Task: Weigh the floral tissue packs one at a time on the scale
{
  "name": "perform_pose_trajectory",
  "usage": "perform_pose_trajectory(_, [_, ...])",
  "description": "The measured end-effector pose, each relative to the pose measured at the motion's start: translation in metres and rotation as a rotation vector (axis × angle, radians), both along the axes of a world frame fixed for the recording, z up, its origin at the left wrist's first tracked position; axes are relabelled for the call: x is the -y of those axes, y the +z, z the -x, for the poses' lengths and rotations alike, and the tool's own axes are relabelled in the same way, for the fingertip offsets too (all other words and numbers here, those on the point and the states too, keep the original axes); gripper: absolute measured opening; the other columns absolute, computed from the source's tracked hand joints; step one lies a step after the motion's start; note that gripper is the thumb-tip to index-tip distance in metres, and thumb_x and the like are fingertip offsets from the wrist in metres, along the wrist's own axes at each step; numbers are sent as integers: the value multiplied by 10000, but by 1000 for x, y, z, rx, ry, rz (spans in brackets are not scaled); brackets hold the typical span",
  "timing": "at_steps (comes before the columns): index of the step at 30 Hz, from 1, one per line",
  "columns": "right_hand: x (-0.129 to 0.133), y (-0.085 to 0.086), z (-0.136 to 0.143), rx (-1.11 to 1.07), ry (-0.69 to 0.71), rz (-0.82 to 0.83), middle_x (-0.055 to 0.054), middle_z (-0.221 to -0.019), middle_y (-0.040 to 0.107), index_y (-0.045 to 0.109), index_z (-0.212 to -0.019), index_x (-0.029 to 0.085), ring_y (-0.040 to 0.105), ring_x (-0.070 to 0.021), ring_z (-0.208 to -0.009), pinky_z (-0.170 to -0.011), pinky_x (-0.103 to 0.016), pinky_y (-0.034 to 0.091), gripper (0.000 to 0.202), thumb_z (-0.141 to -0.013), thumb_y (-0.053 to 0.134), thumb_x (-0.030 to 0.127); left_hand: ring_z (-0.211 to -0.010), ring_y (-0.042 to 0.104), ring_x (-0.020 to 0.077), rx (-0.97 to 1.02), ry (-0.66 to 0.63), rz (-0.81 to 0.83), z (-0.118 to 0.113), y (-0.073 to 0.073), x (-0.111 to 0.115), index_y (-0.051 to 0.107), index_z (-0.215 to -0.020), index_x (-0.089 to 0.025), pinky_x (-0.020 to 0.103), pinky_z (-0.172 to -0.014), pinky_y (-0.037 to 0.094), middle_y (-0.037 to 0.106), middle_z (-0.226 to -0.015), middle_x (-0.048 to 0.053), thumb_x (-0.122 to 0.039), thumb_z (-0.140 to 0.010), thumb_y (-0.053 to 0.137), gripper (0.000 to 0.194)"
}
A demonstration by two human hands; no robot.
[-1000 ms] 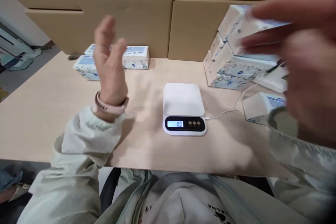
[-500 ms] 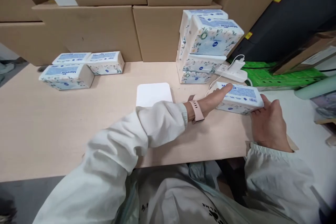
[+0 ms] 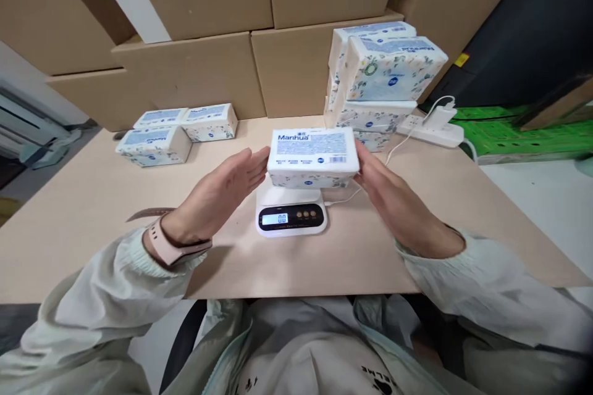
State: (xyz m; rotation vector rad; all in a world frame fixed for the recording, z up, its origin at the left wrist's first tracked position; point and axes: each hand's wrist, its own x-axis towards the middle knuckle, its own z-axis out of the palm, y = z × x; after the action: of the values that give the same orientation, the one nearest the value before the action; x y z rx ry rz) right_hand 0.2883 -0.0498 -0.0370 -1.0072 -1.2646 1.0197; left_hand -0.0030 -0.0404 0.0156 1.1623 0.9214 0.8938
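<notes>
A white and blue tissue pack (image 3: 313, 151) is held level between my two hands, over the back part of a white digital scale (image 3: 291, 220). The scale's lit display reads 0.0. My left hand (image 3: 222, 194) presses its fingertips on the pack's left end. At the right end, my right hand (image 3: 393, 200) has its fingers against the side, with the fingertips partly hidden. A pink watch band (image 3: 169, 244) circles my left wrist.
Stacked tissue packs (image 3: 393, 74) stand at the back right beside a white power strip (image 3: 430, 129) and its cable. Three more packs (image 3: 160, 145) sit at the back left. Cardboard boxes (image 3: 199, 77) line the table's back edge. Green material (image 3: 514, 136) lies far right.
Both hands have carried the tissue pack left, from the table's right side to over the scale. My left arm no longer covers the scale's display. The camera view has shifted.
</notes>
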Motion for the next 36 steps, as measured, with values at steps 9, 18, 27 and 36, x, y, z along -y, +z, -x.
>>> perform_pose_trajectory(9, [-22, -38, 31, -34, 144, 146, 18, -1684, 594, 684, -1492, 386, 507, -257, -1630, -1404, -577, 345, 545, -1021, 660, 659, -1666, 408, 345, 62, 210, 50, 38, -49, -8, 824, -1332, -276, 552, -1431, 237, 598, -1657, 42, -622, -1020, 678, 489])
perform_pose_trajectory(18, [-21, -67, 15, -100, -305, -61, -93, -1199, 839, 826, -1202, 229, 792, -243, -1158, -1205, -536, 559, 458, -1041, 635, 613, -1594, 514, 326, 287, 446, 91, 50, -95, -9, 855, -1179, -226, 518, -1357, 399, 718, -1511, 93, -487, -974, 682, 374])
perform_pose_trajectory(27, [-21, -62, 17, -66, -365, -59, -79, -1024, 844, 833, -1010, 224, 796, -250, -998, -1044, -524, 626, 391, -1019, 648, 569, -1596, 512, 317, 288, 440, 94, 48, -97, -6, 858, -1197, -223, 489, -1378, 370, 729, -1496, 90, -516, -976, 669, 412])
perform_pose_trajectory(36, [-25, -59, 16, -111, -477, -140, -22, -939, 819, 828, -928, 246, 761, -193, -908, -976, -435, 611, 81, -907, 786, 313, -1583, 522, 331, 308, 461, 114, 47, -98, -7, 860, -1179, -202, 504, -1376, 368, 746, -1465, 101, -503, -952, 683, 417])
